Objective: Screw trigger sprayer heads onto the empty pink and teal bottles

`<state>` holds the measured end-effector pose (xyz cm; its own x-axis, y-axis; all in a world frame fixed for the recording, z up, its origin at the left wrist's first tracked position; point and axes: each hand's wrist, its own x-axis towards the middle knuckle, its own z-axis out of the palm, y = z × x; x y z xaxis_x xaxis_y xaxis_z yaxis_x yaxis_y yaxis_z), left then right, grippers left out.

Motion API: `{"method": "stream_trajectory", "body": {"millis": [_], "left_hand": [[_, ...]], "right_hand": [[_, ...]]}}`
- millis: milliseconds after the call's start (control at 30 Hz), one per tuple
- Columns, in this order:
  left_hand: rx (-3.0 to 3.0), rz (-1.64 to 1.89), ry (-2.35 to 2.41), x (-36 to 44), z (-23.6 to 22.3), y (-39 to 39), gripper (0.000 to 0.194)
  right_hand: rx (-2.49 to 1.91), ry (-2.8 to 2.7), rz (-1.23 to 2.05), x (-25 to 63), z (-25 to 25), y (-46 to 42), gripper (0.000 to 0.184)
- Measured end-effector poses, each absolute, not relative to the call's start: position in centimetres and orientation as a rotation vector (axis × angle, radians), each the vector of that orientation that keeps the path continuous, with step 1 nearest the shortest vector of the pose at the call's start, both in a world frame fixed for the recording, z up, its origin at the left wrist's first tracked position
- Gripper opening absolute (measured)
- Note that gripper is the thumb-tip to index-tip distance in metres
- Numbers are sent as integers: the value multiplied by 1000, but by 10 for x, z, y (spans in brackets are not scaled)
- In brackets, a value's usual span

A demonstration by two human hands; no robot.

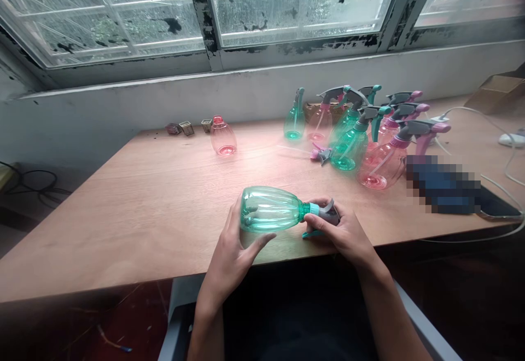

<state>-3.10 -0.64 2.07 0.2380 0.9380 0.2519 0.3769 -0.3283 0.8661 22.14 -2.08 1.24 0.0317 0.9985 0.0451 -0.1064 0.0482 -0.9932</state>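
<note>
A clear green spray bottle (270, 210) is held on its side above the table's front edge, base to the left. My right hand (348, 232) grips its grey spray head (329, 214), near the turquoise collar (314, 209); a turquoise trigger (311, 234) pokes out below. At the bottle's base, my left hand (232, 254) cups it with fingers mostly hidden behind the plastic. The left thumb is stretched out beneath the bottle, apart from the other fingers.
Several green and pink spray bottles (348, 147) stand at the back right. A loose pink-and-grey spray head (321, 154) lies by them. One headless pink bottle (223, 138) stands back left, near small boxes (186, 128). A blurred-out dark object (445, 185) and white cables (512, 158) lie right.
</note>
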Motion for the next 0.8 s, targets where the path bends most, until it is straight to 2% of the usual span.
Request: {"method": "stream_trajectory", "body": {"millis": [800], "left_hand": [[1810,1049,1193,-30,22,-6,62]], "right_hand": [[-1112,-1145,1204,223,10,-21,40]]}}
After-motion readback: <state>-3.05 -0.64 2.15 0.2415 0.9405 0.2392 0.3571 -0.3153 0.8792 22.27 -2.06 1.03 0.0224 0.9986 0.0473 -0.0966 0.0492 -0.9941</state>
